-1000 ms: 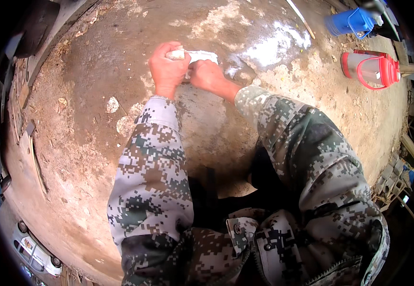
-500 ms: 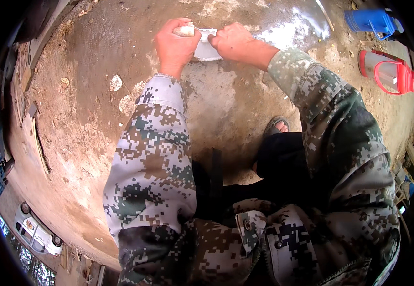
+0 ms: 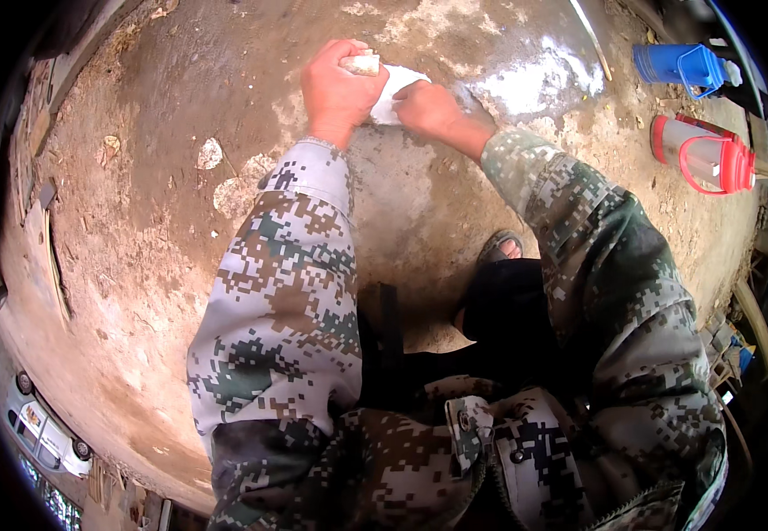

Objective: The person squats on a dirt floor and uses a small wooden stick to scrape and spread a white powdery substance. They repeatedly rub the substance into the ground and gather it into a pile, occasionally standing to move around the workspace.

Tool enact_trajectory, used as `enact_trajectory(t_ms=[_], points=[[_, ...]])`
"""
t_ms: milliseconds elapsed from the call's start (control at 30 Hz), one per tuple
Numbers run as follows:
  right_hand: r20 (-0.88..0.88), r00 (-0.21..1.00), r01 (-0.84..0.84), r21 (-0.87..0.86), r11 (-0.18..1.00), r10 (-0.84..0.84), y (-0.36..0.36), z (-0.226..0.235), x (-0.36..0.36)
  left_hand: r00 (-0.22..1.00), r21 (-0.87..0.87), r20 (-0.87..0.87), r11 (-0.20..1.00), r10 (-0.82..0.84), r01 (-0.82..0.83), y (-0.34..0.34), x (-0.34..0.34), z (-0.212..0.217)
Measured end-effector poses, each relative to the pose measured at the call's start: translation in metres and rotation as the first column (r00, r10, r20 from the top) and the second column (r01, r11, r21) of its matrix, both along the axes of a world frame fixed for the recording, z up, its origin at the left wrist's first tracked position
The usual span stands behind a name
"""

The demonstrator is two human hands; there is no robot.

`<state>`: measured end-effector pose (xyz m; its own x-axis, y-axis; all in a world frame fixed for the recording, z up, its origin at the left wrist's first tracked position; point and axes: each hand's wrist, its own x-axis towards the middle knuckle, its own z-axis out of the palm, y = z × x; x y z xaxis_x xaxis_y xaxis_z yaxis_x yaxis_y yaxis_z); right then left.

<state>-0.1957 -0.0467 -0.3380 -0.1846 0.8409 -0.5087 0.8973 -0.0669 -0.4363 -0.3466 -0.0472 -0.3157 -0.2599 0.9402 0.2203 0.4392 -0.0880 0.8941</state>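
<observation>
My left hand [image 3: 338, 93] is closed in a fist round a pale, stubby handle [image 3: 360, 65], whose end pokes out beside the thumb. Between my hands lies a broad, flat, bright white piece [image 3: 390, 96], like a cleaver blade; glare hides its detail. Whether handle and flat piece are joined is covered by my fingers. My right hand [image 3: 428, 108] pinches the right edge of the flat piece, its fingers curled. Both arms, in camouflage sleeves, reach forward over the ground.
Bare, stained concrete ground [image 3: 172, 212] spreads beneath me, with a wet shiny patch [image 3: 534, 84] at right. A blue jug [image 3: 680, 66] and a red and grey flask [image 3: 702, 152] stand far right. A thin stick [image 3: 590, 37] lies beyond. My sandalled foot [image 3: 502, 246] is nearby.
Both hands stay closed on the same things. They sit closer together and slightly lower in view, and the flat piece is tilted and looks brighter. The whole scene has shifted a little.
</observation>
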Motion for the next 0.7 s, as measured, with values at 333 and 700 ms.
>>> enact_trajectory(t_ms=[333, 700], points=[[0.092, 0.981, -0.176, 0.079, 0.981, 0.168, 0.003, 0.059, 0.015, 0.998, -0.098, 0.020, 0.994, -0.053, 0.055, -0.001, -0.001, 0.010], [0.181, 0.983, -0.091, 0.285, 0.954, 0.040, 0.022, 0.026, 0.039, 0.993, 0.008, 0.085, 0.997, -0.078, 0.078, 0.007, 0.008, -0.003]])
